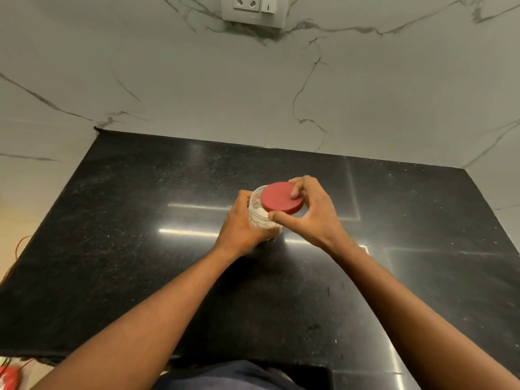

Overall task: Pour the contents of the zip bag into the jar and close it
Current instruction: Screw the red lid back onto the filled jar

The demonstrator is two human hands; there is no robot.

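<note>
A small clear ribbed jar (pixel 257 209) with pale contents stands near the middle of the black counter (pixel 140 220). My left hand (pixel 242 229) wraps around its body from the left. A round red lid (pixel 281 197) is held over the jar's mouth, tilted and offset to the right, so part of the jar's rim shows at its left. My right hand (pixel 312 212) grips the lid by its edge, thumb at the near side and fingers over the far side. No zip bag is in view.
A marble wall rises behind the counter, with a socket and switch plate (pixel 253 8) at the top. Red cables and a red object (pixel 9 375) lie off the counter's left edge. Dark clothing (pixel 225 375) shows at the bottom.
</note>
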